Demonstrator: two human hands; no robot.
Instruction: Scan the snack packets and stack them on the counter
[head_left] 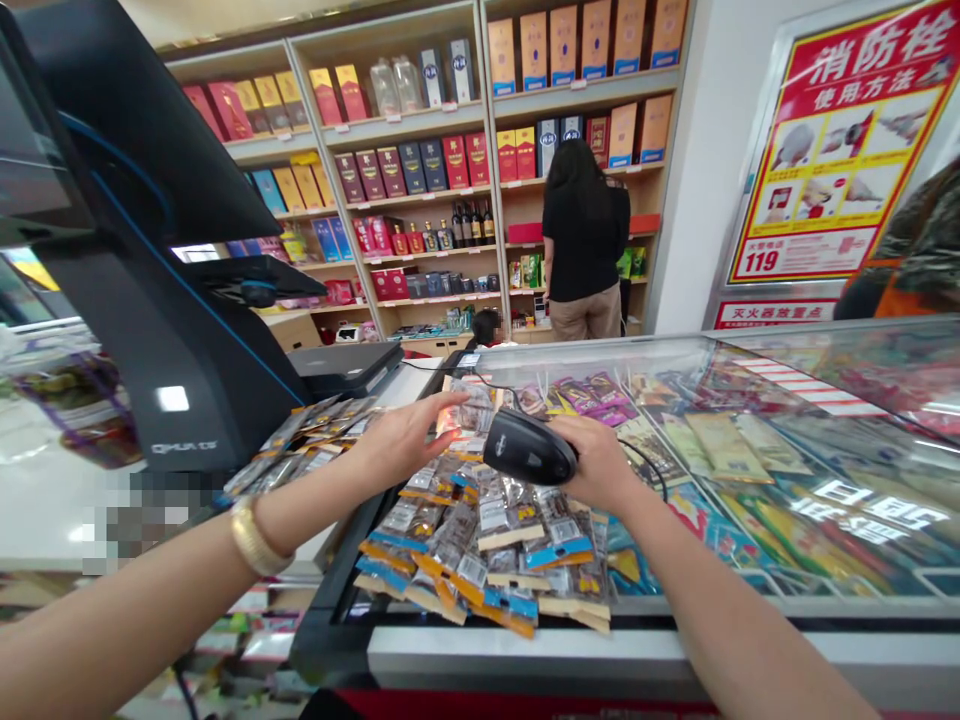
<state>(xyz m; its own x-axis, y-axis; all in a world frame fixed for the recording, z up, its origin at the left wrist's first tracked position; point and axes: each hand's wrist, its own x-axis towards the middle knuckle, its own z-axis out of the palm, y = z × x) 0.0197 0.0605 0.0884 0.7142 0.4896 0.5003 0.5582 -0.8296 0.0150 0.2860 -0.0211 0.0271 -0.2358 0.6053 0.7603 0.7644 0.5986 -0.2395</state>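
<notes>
My right hand (pixel 600 465) grips a black barcode scanner (pixel 529 447), its head aimed left over a heap of small snack packets (pixel 487 540) lying on the glass lid of a display freezer (pixel 750 470). A red glow from the scanner falls on the packets by my left fingertips. My left hand (pixel 409 435), with a gold watch (pixel 255 540) on the wrist, lies flat with fingers spread on packets at the heap's far left edge. A thin cable (pixel 649 465) runs from the scanner.
A black point-of-sale terminal (pixel 150 300) stands at the left on a white counter (pixel 45 500). A person in a black top (pixel 585 240) faces shelves of boxed goods (pixel 420 160) at the back. A red fire-hydrant poster (pixel 840 150) hangs at right.
</notes>
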